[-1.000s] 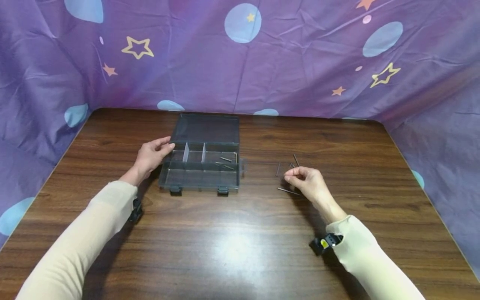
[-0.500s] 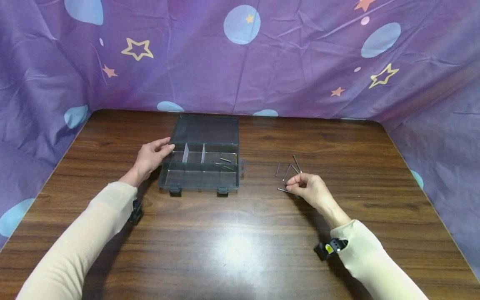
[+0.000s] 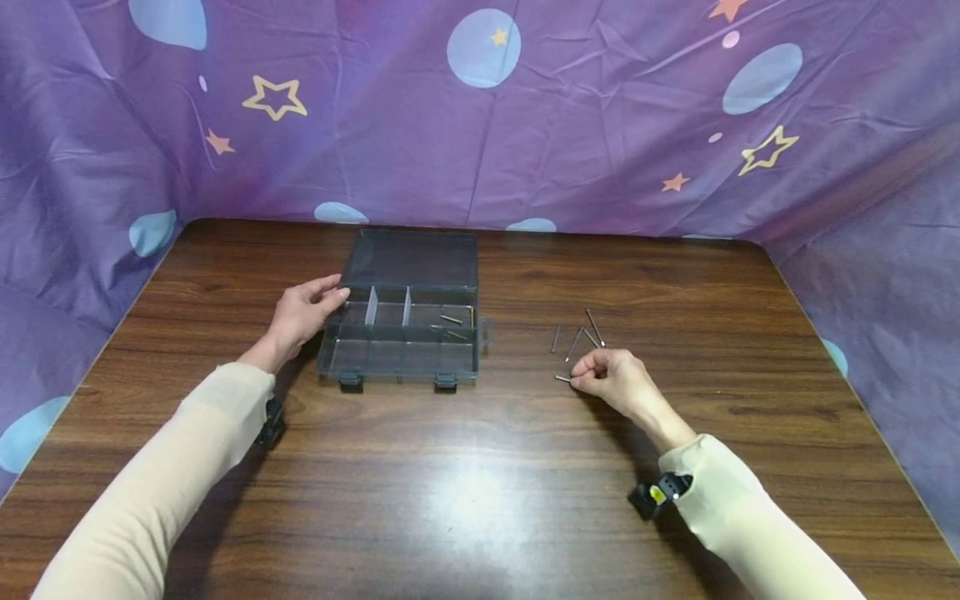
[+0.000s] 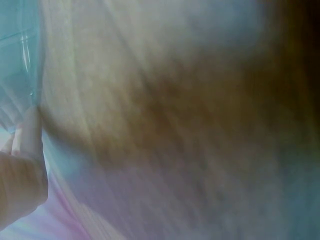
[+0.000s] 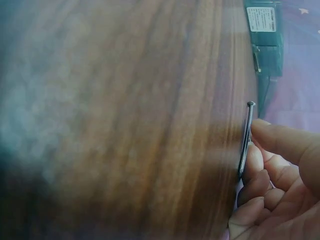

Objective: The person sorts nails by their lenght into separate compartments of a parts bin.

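A dark translucent organizer box (image 3: 401, 379) stands open, its lid (image 3: 420, 258) laid back behind it. At its left side my left hand (image 3: 296, 317) grips the edge between thumb and fingers; in the left wrist view those fingers (image 4: 30, 135) meet the box wall. Several nails (image 3: 452, 319) lie in its back right compartment. To the right of the box, my right hand (image 3: 615, 379) pinches a nail (image 5: 248, 130) low over the table, thumb and forefinger at its shank. The nail's head end pokes out leftward in the head view. Several loose nails (image 3: 594, 327) lie just beyond these fingers.
Two pale dividers (image 3: 372, 306) part the back row of the box. Black latches (image 3: 351, 382) hang at its front, and a clear tab (image 3: 486, 333) juts from its right side. Behind the brown wooden table (image 3: 465, 508) hangs a purple curtain (image 3: 600, 125).
My right hand has moved back toward the front from the loose nails, uncovering them, and its fingers have closed on the nearest nail. My left hand stays at the box.
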The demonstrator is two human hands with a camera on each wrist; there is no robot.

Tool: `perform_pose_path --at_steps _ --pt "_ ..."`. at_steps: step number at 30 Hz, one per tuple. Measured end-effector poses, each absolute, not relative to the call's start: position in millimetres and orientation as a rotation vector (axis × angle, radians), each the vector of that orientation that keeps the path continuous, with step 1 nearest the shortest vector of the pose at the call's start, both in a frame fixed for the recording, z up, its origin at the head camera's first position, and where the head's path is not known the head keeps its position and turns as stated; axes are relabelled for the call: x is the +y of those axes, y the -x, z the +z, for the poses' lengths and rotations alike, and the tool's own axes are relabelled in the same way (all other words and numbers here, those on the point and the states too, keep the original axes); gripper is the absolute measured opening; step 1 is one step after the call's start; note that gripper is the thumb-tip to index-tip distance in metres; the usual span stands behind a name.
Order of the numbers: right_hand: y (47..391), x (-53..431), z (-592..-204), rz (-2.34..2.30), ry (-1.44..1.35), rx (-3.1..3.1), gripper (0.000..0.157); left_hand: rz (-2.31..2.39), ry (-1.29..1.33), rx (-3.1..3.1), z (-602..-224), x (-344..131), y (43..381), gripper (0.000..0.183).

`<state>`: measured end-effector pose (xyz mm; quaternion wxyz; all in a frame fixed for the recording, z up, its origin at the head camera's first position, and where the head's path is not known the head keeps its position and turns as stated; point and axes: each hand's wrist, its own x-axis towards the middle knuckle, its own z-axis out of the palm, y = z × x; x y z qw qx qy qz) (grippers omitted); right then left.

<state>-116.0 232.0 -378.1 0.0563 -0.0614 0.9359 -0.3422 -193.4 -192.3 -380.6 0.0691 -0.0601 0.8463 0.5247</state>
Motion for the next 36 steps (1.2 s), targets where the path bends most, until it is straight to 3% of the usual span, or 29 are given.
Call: perform_pose_path --at_steps 25,36 --pt "117.8 226.5 -377.5 -0.854 0.29 2.931 0.006 1.564 0.166 2.545 -382.5 -194.9 193.3 0.054" --pt "122.2 217.3 -375.4 -1.261 0.153 2.69 0.009 1.55 0.163 2.554 -380.9 -194.8 193.4 0.054"
